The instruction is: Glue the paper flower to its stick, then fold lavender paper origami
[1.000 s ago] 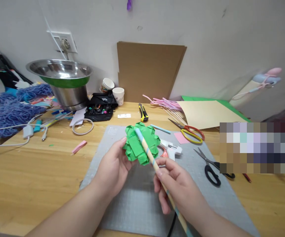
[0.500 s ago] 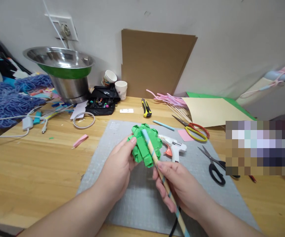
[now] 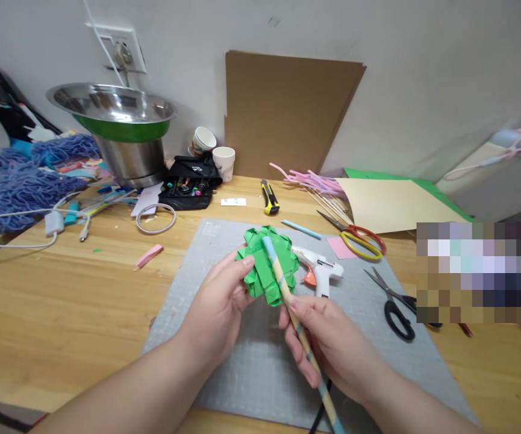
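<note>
My left hand (image 3: 221,295) pinches the left edge of a green folded-paper flower shape (image 3: 260,274), thumb on top. In my right hand (image 3: 317,328) is a paper-wrapped stick (image 3: 303,337), cream with light-blue spiral bands. Its blue upper end lies across the green paper piece, and its lower end points toward me. Just behind the green piece, a white hot glue gun (image 3: 326,271) with an orange trigger rests on the grey cutting mat (image 3: 251,386). The fingers of my left hand under the green paper are partly hidden.
Black-handled scissors (image 3: 398,322) and red-and-yellow-handled scissors (image 3: 362,244) lie to the right. A yellow-black utility knife (image 3: 270,198) lies behind the mat. At the left stand a metal basin (image 3: 113,105), a black pen pouch (image 3: 188,196) and blue yarn (image 3: 20,193). Brown cardboard (image 3: 291,114) leans on the wall.
The view has shifted slightly, so everything sits a little further right. Both hands keep the same hold on the green paper flower shape and the paper-wrapped stick.
</note>
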Available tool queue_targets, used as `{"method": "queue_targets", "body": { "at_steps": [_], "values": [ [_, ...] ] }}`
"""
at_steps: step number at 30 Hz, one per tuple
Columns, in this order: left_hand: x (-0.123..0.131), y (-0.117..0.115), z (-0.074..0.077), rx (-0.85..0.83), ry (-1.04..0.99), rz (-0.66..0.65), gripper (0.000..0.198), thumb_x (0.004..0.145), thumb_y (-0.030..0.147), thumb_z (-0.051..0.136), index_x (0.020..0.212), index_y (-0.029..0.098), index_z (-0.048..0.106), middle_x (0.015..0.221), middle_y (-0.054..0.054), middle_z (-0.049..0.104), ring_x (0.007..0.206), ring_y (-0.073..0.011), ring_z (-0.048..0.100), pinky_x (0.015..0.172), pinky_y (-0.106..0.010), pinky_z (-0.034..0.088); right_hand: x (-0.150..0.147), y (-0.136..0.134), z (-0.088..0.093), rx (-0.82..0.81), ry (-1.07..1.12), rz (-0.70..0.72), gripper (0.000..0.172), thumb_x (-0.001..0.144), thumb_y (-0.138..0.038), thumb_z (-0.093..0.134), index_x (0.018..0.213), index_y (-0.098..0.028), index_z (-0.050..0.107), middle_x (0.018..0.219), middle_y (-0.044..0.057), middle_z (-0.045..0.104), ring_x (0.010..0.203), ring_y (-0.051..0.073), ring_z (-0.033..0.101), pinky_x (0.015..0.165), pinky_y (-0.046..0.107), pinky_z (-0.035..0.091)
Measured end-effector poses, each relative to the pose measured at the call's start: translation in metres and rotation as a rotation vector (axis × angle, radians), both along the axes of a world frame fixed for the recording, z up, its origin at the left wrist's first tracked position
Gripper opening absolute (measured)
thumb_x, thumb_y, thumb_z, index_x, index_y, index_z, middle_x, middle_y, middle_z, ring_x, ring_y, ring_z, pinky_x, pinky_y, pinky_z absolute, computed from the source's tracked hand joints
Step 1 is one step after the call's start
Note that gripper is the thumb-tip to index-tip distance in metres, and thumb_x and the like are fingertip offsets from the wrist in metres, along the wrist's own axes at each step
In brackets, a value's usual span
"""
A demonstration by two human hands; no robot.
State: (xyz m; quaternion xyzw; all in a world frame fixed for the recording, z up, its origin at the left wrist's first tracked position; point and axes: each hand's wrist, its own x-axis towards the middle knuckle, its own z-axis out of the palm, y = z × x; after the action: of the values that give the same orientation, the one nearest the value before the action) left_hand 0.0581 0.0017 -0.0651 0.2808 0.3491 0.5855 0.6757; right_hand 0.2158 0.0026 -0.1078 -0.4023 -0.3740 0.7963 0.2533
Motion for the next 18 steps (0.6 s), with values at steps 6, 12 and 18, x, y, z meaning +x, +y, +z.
{"method": "queue_targets", "body": {
  "at_steps": [6,12,18],
  "values": [
    [0.000,0.012,-0.008,-0.180,-0.032,0.045,0.017,0.084,0.021,0.050,0.084,0.015,0.066,0.083,-0.004,0.069,0.071,-0.0147,0.062,0.063,-0.023,0.049,-0.002,0.000,0.000,0.022,-0.100,-0.013,0.043,0.082,-0.059,0.050,0.083,-0.017,0.052,0.046,-0.005,0.056,0.027,0.008,0.048,0.027,0.014,0.029],
    [-0.004,0.026,-0.013,-0.287,-0.071,0.087,0.023,0.084,0.015,0.045,0.082,0.009,0.067,0.080,-0.010,0.071,0.069,-0.0181,0.066,0.064,-0.029,0.055,-0.002,-0.003,0.010,-0.008,-0.047,0.018,0.038,0.087,-0.055,0.044,0.101,-0.019,0.045,0.060,-0.003,0.061,0.040,0.014,0.061,0.036,0.020,0.044],
    [-0.021,0.038,-0.014,-0.227,-0.180,0.315,0.030,0.090,0.023,0.035,0.078,0.015,0.062,0.072,-0.004,0.068,0.059,-0.0159,0.064,0.060,-0.029,0.055,-0.003,-0.006,0.006,0.136,-0.178,0.049,0.038,0.081,-0.050,0.056,0.101,-0.023,0.039,0.063,-0.008,0.056,0.040,0.013,0.060,0.035,0.020,0.044]
  ]
}}
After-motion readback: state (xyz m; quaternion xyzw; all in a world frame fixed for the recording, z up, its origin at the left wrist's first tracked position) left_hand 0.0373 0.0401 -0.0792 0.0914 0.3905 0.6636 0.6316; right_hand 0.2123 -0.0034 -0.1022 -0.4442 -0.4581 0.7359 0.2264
